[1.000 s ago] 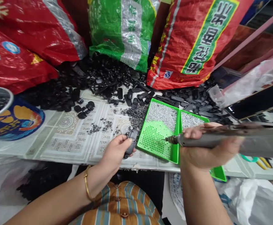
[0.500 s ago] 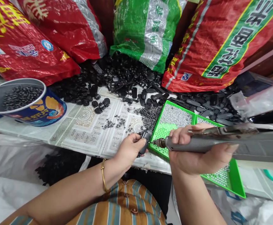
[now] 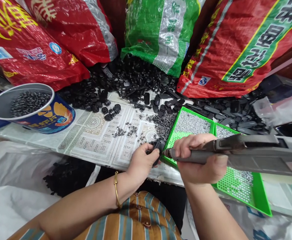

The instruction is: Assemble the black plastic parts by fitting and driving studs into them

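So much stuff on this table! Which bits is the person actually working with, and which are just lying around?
In use:
left hand gripping a small black plastic part
right hand holding the grey electric screwdriver, tip at that part
green tray of tiny screws

Lying about:
blue tin of dark pieces
heap of black parts
red sacks
green sack

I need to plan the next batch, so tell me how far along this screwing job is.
Done: no finished pile can be told apart from the rest. In hand: the left hand holds one black plastic part, and the right hand presses the electric screwdriver tip against it. Left: a large heap of loose black parts lies below the sacks, and the green tray holds many screws.
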{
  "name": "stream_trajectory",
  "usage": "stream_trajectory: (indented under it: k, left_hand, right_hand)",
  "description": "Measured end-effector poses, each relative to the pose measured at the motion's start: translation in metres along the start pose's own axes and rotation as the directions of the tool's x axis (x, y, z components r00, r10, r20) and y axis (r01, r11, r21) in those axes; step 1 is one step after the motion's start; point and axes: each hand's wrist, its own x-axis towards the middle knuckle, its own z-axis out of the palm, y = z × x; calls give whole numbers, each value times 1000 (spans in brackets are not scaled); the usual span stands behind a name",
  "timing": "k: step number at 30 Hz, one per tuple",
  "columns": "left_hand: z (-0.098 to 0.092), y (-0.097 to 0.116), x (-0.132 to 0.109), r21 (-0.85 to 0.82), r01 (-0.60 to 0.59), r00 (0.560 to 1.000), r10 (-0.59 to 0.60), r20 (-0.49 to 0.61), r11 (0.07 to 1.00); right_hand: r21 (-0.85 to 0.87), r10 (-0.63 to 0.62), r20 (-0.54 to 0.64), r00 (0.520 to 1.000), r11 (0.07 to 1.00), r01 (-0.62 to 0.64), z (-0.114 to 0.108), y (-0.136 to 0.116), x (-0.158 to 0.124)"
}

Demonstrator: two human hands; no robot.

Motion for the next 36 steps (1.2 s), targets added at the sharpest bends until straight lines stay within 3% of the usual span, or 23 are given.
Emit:
stream_trajectory:
  k: [8, 13, 19, 22, 29, 32, 36]
  left_hand:
    - [-2, -3, 3, 4, 12, 1000, -12, 13, 1000]
    - [-4, -2, 3, 10, 2, 998, -3, 60, 1000]
    - [-5, 11, 1, 74, 1, 989, -12, 146, 997]
    - [-10, 15, -1, 45, 68, 984, -74, 161, 997]
    - [-25, 26, -10, -154, 263, 946, -223, 236, 953]
    - [-28, 28, -12, -135, 297, 919, -245, 310, 945]
    - [-29, 24, -10, -46, 263, 927, -239, 287, 964]
  right_hand:
    - [21, 31, 120, 992, 999, -33, 3, 2, -3]
    - [16, -1, 101, 995, 1000, -1, 3, 4, -6]
    - [-30, -134, 76, 988, 990, 136, -10, -31, -5]
    - [-81, -230, 54, 972, 969, 234, -23, -43, -4]
    - [-109, -83, -125, 989, 992, 69, -47, -15, -11]
    - [-108, -77, -161, 984, 992, 60, -51, -5, -14]
    - [-125, -77, -176, 981, 991, 55, -52, 1, -13]
